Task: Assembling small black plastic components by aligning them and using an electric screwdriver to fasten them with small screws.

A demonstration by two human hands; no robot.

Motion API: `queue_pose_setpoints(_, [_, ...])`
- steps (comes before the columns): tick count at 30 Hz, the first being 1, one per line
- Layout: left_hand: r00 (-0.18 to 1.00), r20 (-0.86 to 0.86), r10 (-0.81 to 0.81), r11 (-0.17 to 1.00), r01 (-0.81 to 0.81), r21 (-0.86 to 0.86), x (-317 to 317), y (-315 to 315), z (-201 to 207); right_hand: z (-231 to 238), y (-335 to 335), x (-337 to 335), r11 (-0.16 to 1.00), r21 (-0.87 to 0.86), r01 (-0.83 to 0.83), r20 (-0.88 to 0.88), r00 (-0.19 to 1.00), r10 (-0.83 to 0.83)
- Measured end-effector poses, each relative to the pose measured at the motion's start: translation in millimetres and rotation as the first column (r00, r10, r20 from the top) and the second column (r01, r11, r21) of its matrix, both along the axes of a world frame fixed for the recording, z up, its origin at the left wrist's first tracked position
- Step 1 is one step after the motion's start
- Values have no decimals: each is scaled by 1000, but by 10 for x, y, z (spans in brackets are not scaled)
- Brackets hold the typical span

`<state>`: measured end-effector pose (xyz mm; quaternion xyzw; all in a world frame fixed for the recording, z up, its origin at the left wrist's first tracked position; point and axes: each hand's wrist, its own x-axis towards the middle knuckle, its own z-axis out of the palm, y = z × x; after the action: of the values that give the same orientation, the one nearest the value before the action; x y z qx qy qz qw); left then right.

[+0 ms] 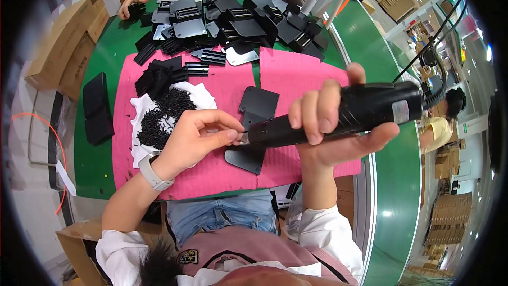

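From the head view, your right hand (338, 127) has its grip clenched around a black electric screwdriver (349, 114), which lies nearly level with its tip pointing left. Its cable (442, 82) leaves the thick end on the right and runs up and away to the far right.

Your left hand (198, 137), with a pale watch strap (153, 172) on the wrist, pinches its thumb and fingertips together right at the screwdriver's tip; the grip is closed there, but whatever sits between the fingertips is too small to make out.

Just under the tip, a black plate (254, 127) with a bent foot rests on the pink mat (301, 79) that covers the green worktop (100, 63); the plate runs from beneath the tool's nose to the near edge of the mat.

To the left of your left hand, a heap of small black screws (161, 114) lies on a white cloth (137, 151). Just beyond it sits a small stack of black pieces (159, 77). At the far side of the worktop a big jumble of black and grey plates (238, 21) spreads across. Two flat black pads (97, 108) lie on the green surface at the left, off the mat.

At the far end, another person's hand (129, 5) rests by the pile. Cardboard boxes (58, 47) stand to the far left.
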<state>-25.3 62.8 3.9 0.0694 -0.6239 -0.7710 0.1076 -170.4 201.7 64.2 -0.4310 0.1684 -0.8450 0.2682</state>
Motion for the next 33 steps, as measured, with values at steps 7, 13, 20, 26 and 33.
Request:
queue_pose_setpoints(7, [998,25,-62,997,61,38,55,-49,2,-147,-6,-145,993,-47,-107,36,993,109])
queue_pose_setpoints(13, [996,67,-55,997,51,51,46,-2,-6,-136,48,-138,995,-39,-95,-4,996,95])
queue_pose_setpoints(20, [995,47,86,996,-86,9,31,60,-69,-143,-4,-29,995,91,26,153,987,-40])
queue_pose_setpoints(26, [999,36,36,997,-39,71,32,11,-58,-162,28,-35,997,18,78,164,983,-80])
queue_pose_setpoints(33, [998,62,33,992,-40,117,35,27,-73,-157,63,-56,998,-24,57,144,988,-53])
